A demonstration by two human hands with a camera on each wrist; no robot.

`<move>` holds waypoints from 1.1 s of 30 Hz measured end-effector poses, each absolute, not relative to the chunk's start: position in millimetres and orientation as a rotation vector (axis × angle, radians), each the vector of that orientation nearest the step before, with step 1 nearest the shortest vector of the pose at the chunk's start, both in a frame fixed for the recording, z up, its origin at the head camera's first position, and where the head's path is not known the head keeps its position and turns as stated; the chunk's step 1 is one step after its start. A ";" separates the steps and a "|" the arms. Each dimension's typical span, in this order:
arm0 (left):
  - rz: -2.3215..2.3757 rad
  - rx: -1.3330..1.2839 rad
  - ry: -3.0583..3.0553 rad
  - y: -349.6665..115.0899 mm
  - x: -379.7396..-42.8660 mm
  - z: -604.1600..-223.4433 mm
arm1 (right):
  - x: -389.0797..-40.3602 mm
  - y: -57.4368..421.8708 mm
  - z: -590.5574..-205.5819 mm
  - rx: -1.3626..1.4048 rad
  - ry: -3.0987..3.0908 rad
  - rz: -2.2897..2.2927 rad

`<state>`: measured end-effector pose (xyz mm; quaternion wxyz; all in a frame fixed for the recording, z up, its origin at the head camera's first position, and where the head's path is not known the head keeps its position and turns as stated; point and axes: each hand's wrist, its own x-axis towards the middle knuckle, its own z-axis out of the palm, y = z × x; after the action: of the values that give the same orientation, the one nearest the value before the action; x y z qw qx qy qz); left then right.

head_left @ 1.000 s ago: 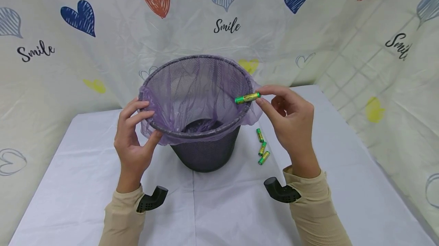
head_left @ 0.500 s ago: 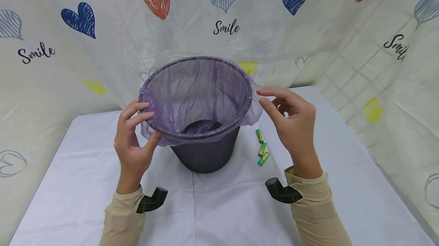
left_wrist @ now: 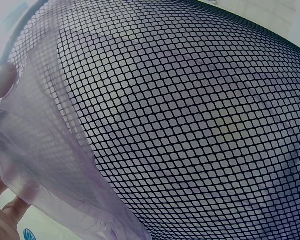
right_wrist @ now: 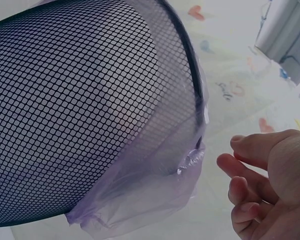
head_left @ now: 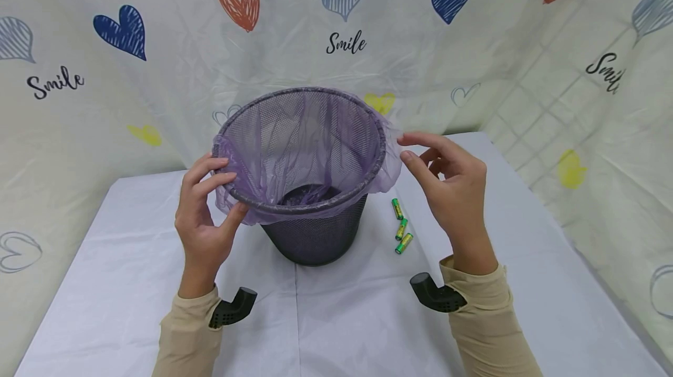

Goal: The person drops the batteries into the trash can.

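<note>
Along the lower edge of the head view, tan sleeves (head_left: pixel 189 336) bear black wrist devices (head_left: pixel 233 308). At left of centre, the left hand (head_left: pixel 205 222) grips a bin's rim, fingers curled over it; at right of centre, the right hand (head_left: pixel 449 184) has a narrow, bare gap between thumb and forefinger, just beside the purple liner (head_left: pixel 388 169). Three green batteries (head_left: pixel 403 243) lie right of centre on a white cloth (head_left: pixel 342 318), near the upright black mesh bin (head_left: pixel 315 239) mid-frame. A heart-printed backdrop (head_left: pixel 284 55) fills the top.

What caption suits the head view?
Left hand grips a lined mesh bin; empty right hand beside it, three batteries nearby.
</note>
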<state>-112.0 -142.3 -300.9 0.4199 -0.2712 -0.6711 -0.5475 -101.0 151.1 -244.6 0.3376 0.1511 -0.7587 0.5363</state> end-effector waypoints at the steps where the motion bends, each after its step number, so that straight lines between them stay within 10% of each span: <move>1: -1.374 -0.680 -1.681 -142.3 -111.9 -300.8 | -100.8 151.4 -244.4 0.393 -1.979 1.396; 33: -1.362 -0.667 -1.702 -141.9 -110.2 -300.1 | -112.6 182.9 -277.8 0.357 -2.069 1.314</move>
<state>-110.2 -141.9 -300.1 0.4178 -0.2658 -0.6784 -0.5427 -112.6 182.9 -277.8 0.3262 0.1364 -0.7896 0.5015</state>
